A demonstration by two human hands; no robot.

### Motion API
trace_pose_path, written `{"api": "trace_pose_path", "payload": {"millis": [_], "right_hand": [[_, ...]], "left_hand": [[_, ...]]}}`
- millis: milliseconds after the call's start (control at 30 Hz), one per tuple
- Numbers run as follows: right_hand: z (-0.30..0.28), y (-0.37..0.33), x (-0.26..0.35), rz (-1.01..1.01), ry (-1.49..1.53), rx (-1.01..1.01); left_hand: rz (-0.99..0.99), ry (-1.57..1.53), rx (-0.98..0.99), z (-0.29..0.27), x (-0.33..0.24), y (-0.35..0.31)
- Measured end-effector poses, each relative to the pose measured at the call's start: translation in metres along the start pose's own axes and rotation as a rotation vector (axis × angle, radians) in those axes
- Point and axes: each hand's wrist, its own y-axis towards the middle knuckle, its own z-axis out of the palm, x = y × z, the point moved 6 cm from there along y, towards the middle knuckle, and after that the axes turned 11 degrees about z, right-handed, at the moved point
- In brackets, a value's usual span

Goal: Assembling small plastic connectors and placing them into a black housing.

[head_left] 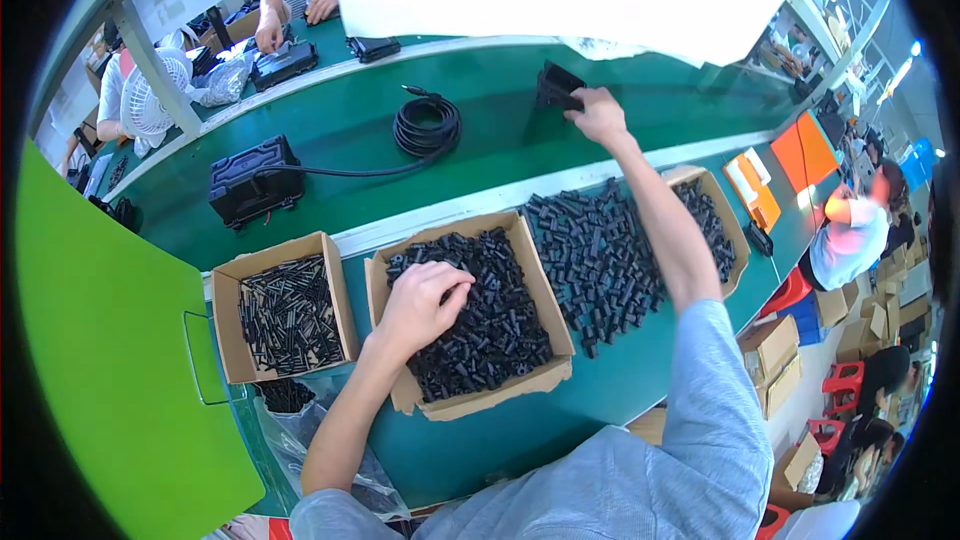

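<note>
My right hand (600, 117) reaches across to the far green surface and grips the right edge of a black box-shaped plastic part (556, 86). My left hand (425, 302) is over the middle cardboard box (547, 320), its fingers curled together; whatever they hold, if anything, is hidden. That box is full of small black tubular plastic pieces (480, 340), right under the left hand. More pieces of this kind (600, 265) lie heaped on the table to its right, below my right forearm.
At left stands a cardboard box of thin black pieces (290, 320). A black case (255, 180) with a coiled cable (427, 127) rests on the far green surface. Another small-parts box (738, 240) and an orange tray (752, 190) are at right. Co-workers sit beyond.
</note>
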Motion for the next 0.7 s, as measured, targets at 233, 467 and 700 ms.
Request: {"api": "trace_pose_path", "payload": {"millis": [233, 467, 700], "right_hand": [[-0.146, -0.239, -0.067, 0.005, 1.053, 0.424], [-0.082, -0.466, -0.119, 0.417, 1.773, 0.827], [-0.021, -0.491, -0.093, 0.751, 1.582, 0.914]], "left_hand": [[-0.031, 0.046, -0.044, -0.002, -0.004, 0.003], [-0.059, 0.097, -0.022, -0.001, -0.014, 0.013], [0.105, 0.188, 0.128, 0.032, -0.104, 0.024]]}}
